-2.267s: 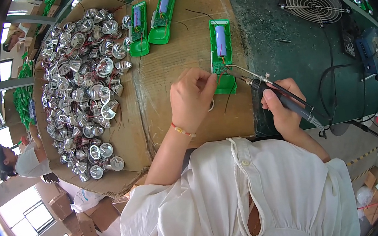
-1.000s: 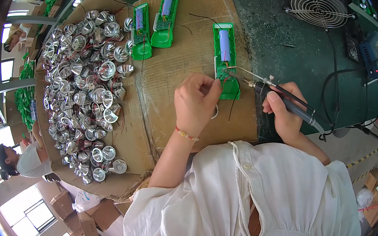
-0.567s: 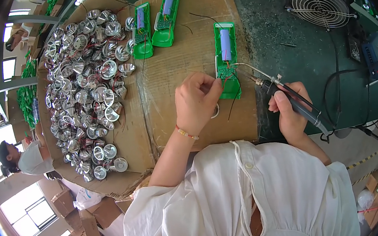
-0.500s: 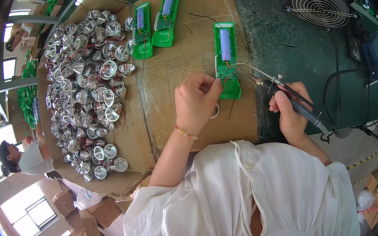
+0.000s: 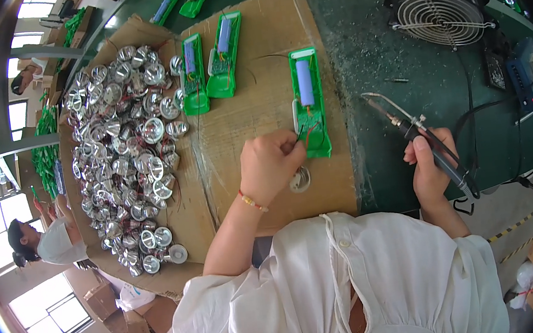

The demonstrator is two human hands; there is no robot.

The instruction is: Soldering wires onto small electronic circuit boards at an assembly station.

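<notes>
A green plastic housing (image 5: 321, 148) lies on the cardboard in front of me, holding a lilac cylindrical battery cell (image 5: 305, 84) and a small green circuit board (image 5: 309, 121). At the board's left edge, my left hand (image 5: 271, 166) is closed in a pinch, with a thin dark wire (image 5: 302, 131) at its fingertips. A red wire loops over the board's lower end. Partly hidden under that hand is a silvery reflector cup (image 5: 300, 181). My right hand (image 5: 431, 165) grips a soldering iron (image 5: 439, 156) with a thin curved feed tube; its tip stays right of the housing, apart from it.
Many shiny reflector cups (image 5: 126, 162) fill a cardboard tray at left. Two similar green housings (image 5: 222, 83) lie beyond my left hand. A round-grilled fan (image 5: 439, 18) and a blue powered unit (image 5: 530, 83) stand at right. Another person (image 5: 59, 237) sits at far left.
The soldering iron has moved right, away from the circuit board. My left hand stays pinched at the board's edge, and the dark wire no longer trails over the housing's lower end. The whole view has shifted slightly.
</notes>
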